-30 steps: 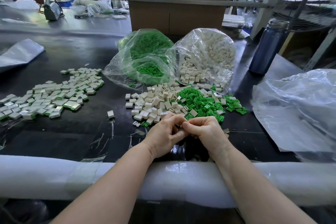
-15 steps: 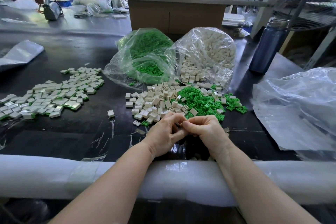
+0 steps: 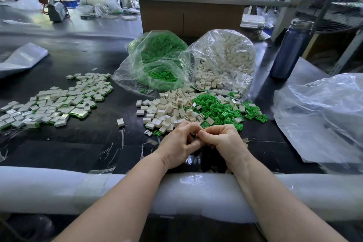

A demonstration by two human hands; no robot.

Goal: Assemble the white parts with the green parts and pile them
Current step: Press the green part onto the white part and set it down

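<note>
At surface's near edge, your left hand (image 3: 179,144) and right hand (image 3: 223,140) meet, fingers curled, grip together on something hidden. White parts (image 3: 167,107) and green parts (image 3: 218,108) at 12 o'clock; finished pile (image 3: 57,102) at 10 o'clock.

A factory assembly bench. Bulk bags of green parts (image 3: 161,61) and white parts (image 3: 225,59) lie on a black worktable (image 3: 78,143) whose near edge is foam-padded. Cardboard cartons (image 3: 192,17) stand at its far edge.

Loose white parts (image 3: 167,107) heaped just left of loose green parts (image 3: 218,109), touching. Assembled pile (image 3: 57,102) well left of white parts, flat.
</note>
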